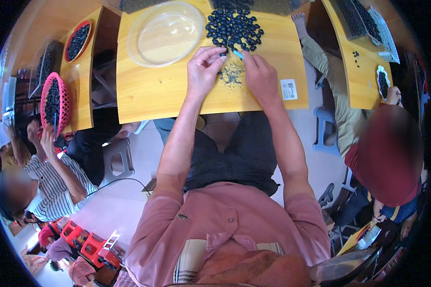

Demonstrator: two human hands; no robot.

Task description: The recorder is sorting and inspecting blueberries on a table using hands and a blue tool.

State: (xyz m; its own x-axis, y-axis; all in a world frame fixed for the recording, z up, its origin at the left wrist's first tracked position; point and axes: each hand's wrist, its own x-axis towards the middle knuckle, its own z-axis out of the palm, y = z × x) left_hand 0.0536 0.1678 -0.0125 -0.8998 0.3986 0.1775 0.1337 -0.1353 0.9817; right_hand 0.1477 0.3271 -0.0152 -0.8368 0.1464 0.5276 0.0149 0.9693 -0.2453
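Left hand [203,71] fingers [218,51] are pinching shut on one small dark berry [222,54], just at the near edge of the berry pile. Right hand [259,75] fingers are closing around a small light-blue tool [238,54], its tip pointing toward the held berry; the two hands are almost touching at the fingertips. Below the fingertips, a patch of fine dark scraps [232,74] is lying on the wood between the hands.

The pile of dark round berries [233,26] is sitting near the far edge of the yellow wooden surface [148,91], right of centre. A clear shallow plastic dish [165,32] is resting at the far left part of the surface, well apart from the hands and holding no berries. A white printed sticker [288,89] is sitting near the right edge, close to the near corner.

Both forearms are coming in from below; the person is wearing a pink shirt and dark trousers.

Around: other yellow tables are standing left and right. The left one [88,71] is carrying a red bowl [77,40] of berries; a pink basket [55,101] of berries is sitting beside it. The right table [357,79] is carrying mesh trays [364,19] of berries and a small white dish [382,82]. A person in a striped shirt [52,184] is sitting at left, another in red [385,158] at right. The floor is light tiled, red crates [88,246] at lower left.
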